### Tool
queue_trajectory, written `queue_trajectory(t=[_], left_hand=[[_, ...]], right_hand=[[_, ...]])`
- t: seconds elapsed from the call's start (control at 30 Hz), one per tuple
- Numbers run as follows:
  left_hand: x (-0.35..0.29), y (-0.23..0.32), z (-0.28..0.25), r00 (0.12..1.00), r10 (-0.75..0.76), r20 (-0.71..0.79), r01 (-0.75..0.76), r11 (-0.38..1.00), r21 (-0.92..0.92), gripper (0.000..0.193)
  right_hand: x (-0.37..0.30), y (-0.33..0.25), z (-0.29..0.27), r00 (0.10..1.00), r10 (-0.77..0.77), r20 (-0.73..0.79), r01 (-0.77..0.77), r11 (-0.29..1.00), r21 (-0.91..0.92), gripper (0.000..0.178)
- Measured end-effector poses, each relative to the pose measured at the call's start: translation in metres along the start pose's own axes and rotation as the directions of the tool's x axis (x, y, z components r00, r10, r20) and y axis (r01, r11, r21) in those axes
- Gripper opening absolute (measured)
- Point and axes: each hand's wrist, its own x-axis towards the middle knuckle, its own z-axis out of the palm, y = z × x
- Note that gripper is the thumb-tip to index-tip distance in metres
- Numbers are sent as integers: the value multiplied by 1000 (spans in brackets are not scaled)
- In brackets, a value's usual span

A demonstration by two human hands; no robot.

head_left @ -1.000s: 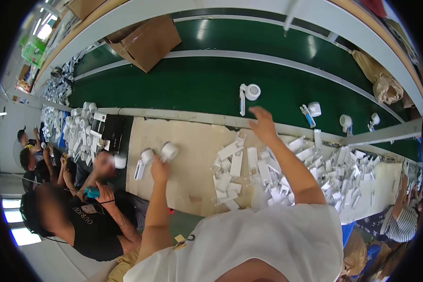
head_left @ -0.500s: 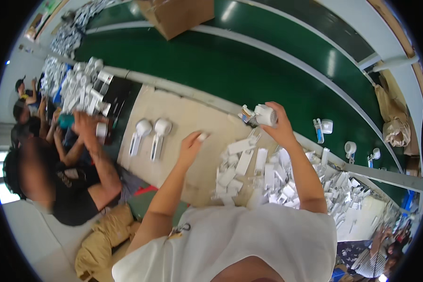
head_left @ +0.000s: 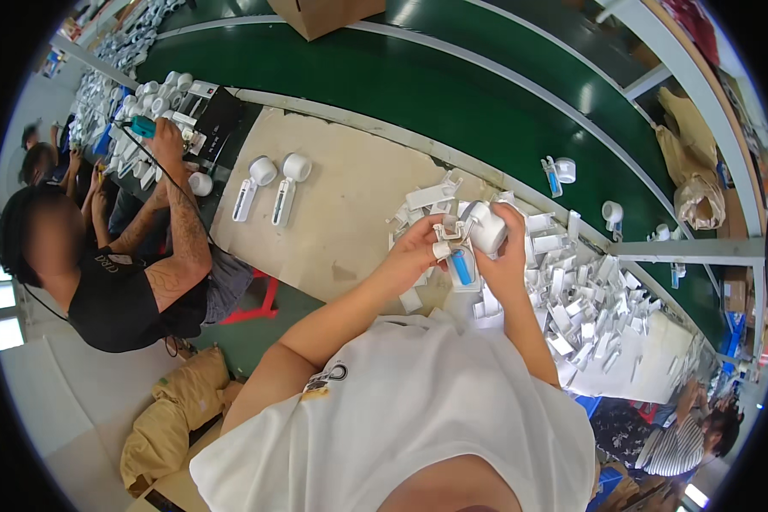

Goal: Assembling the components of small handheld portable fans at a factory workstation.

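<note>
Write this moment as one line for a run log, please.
left hand: holds small white part | right hand: holds white round-headed device | beneath: pile of white parts | beside: green conveyor belt

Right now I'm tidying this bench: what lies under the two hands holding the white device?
Under the left hand and right hand holding the white device, loose white plastic parts cover the cardboard sheet. Anything directly beneath the hands is hidden.

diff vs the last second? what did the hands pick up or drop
The right hand reached to the green conveyor belt, took a white round-headed plastic device and brought it back over the pile of white plastic parts. The left hand left the two finished white devices on the beige board, picked up a small white clip part and now meets the right hand. The two devices stay put.
</note>
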Motion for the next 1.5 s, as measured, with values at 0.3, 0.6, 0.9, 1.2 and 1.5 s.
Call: queue_trajectory(t=[0.3, 0.6, 0.9, 1.2, 1.5], left_hand=[[-23, -1, 19, 995, 76, -71, -64, 985, 158, 33], [-31, 23, 31, 976, -202, -76, 215, 944, 252, 24], [-25, 23, 50, 980, -195, -37, 177, 776, 606, 21], [-20, 15, 35, 996, -22, 88, -71, 404, 912, 26], [-26, 7, 33, 982, -176, 75, -63, 71, 995, 35]], right_hand=[[-50, -21, -13, 801, 471, 370, -513, 219, 830, 70], [-46, -31, -62, 991, -62, 121, 100, 936, -338, 65], [-26, -38, -73, 889, -436, 136, 436, 721, -539, 59], [-26, -48, -77, 916, -297, 268, 398, 747, -533, 60], [-4, -9, -73, 613, 268, 744, -514, 850, 117, 48]])
